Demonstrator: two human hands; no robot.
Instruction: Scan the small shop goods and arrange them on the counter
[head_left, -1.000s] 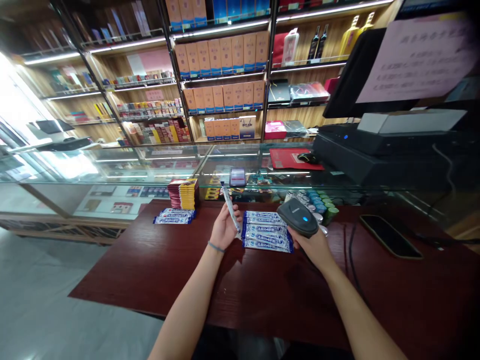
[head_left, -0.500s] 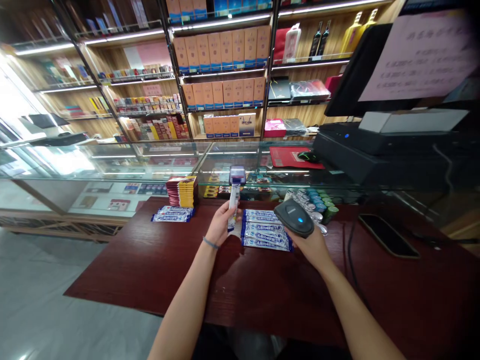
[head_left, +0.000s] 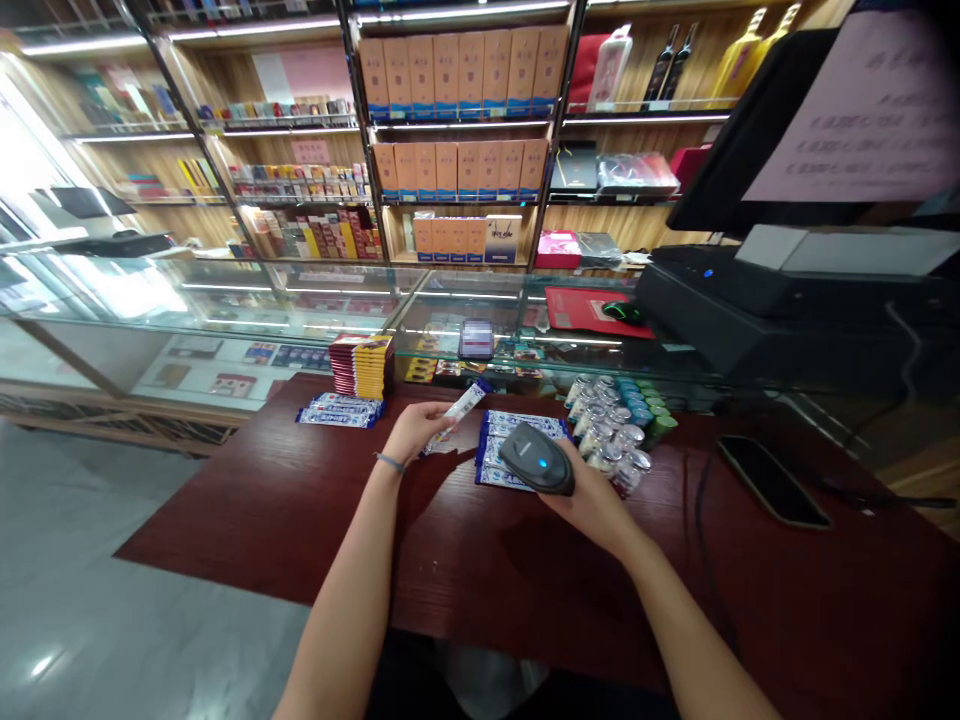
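My left hand [head_left: 418, 432] pinches a long, narrow blue-and-white snack packet [head_left: 463, 408], tilted with its far end up to the right. In my right hand [head_left: 589, 495] is a black barcode scanner [head_left: 537, 458] with a blue light on top, its head pointing left toward the packet. Under the scanner lies a row of matching packets [head_left: 491, 452], partly covered by it. Farther left, a smaller group of the same packets [head_left: 341, 410] rests in front of a stack of red and yellow packs [head_left: 361, 366].
Several clear-lidded small containers [head_left: 611, 430] and green and blue ones stand right of the packets. A phone [head_left: 772, 480] and a dark cable lie farther right. Beyond the brown table [head_left: 255, 500] runs a glass counter with a small screen [head_left: 476, 340], a mouse [head_left: 622, 313] and a monitor.
My left hand has moved left and tilted the packet from upright to slanting. My right hand has brought the scanner left and slightly down, over the row of packets. The view has shifted a little.
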